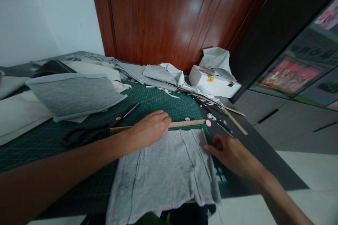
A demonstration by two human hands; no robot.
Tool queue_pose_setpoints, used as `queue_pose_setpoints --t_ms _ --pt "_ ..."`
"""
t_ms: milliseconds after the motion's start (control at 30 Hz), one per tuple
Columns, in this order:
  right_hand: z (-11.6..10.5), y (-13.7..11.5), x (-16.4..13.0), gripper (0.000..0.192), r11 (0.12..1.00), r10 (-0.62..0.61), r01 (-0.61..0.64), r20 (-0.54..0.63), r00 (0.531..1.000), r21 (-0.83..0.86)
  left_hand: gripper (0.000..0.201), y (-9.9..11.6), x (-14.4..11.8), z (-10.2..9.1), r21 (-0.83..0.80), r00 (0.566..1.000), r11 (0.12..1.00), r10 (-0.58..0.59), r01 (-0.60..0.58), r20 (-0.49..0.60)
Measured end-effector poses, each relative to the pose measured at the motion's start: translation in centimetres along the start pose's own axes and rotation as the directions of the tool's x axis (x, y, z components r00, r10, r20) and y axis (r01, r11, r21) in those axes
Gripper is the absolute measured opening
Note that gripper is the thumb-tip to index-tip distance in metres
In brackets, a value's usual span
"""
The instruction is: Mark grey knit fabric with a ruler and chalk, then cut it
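Dark wooden panelling backs a table [264, 154] covered by a green cutting mat [158, 103]. At far left, a folded grey fabric stack [74, 95] lies on pale cloth. Just right of it, black scissors [97, 130] rest on the mat, blades pointing toward the wall.

The left hand [150, 128] lies palm down, fingers loosely together, pressing on a wooden ruler [185, 123] that runs along the top edge of a grey fabric piece [163, 172]. The fabric lies flat on the mat, its lower edge hanging over the near table edge.

Small pink chalk pieces [208, 123] sit just beyond the ruler's right end. The right hand [232, 154] pinches the fabric's right edge between thumb and fingers.

Further right and back, a white box [213, 82] stands near the wall, with wooden sticks [232, 116] lying in front of it.
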State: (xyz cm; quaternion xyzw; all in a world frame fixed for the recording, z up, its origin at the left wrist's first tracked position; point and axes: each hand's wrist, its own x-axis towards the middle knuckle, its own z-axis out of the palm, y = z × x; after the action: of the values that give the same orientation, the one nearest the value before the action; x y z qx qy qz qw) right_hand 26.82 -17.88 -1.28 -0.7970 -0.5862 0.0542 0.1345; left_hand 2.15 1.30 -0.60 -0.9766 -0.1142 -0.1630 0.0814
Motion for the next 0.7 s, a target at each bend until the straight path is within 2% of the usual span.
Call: queue_pose_setpoints --t_ms 100,233,333,433,500,567,700 --pt "0.7 -0.1 -0.2 0.027 1.000 -0.001 0.001 -0.005 1.000 -0.011 0.023 -2.0 0.8 -1.1 -0.004 0.998 0.998 -0.062 0.062 -0.029" --pt "0.7 -0.4 -0.5 0.027 1.000 -0.012 0.012 0.017 1.000 -0.017 0.024 -5.2 2.0 -2.4 0.023 0.991 0.993 -0.117 0.119 -0.064" --pt "0.4 -0.7 -0.4 0.024 0.999 -0.025 0.026 0.035 0.999 -0.027 0.026 -7.2 2.7 -2.5 0.046 0.989 0.989 -0.140 0.142 -0.048" --pt "-0.1 -1.1 0.4 0.022 0.997 -0.072 0.073 0.058 0.996 -0.015 0.022 -8.5 2.9 -1.9 0.059 0.985 0.983 -0.172 0.173 -0.009" --pt "-0.8 -1.6 1.7 0.020 0.994 -0.107 0.107 0.044 0.993 -0.008 0.019 -9.1 2.8 -1.3 0.064 0.979 0.978 -0.201 0.200 0.019" --pt "-1.6 -2.3 3.7 0.018 0.991 -0.132 0.132 -0.005 0.991 -0.009 0.028 -9.5 2.7 -0.9 0.069 0.971 0.971 -0.233 0.229 0.046" --pt "-3.2 -4.5 8.7 0.013 0.991 -0.132 0.129 -0.183 0.974 -0.027 0.037 -10.0 1.9 -1.4 0.099 0.940 0.941 -0.333 0.325 0.078"
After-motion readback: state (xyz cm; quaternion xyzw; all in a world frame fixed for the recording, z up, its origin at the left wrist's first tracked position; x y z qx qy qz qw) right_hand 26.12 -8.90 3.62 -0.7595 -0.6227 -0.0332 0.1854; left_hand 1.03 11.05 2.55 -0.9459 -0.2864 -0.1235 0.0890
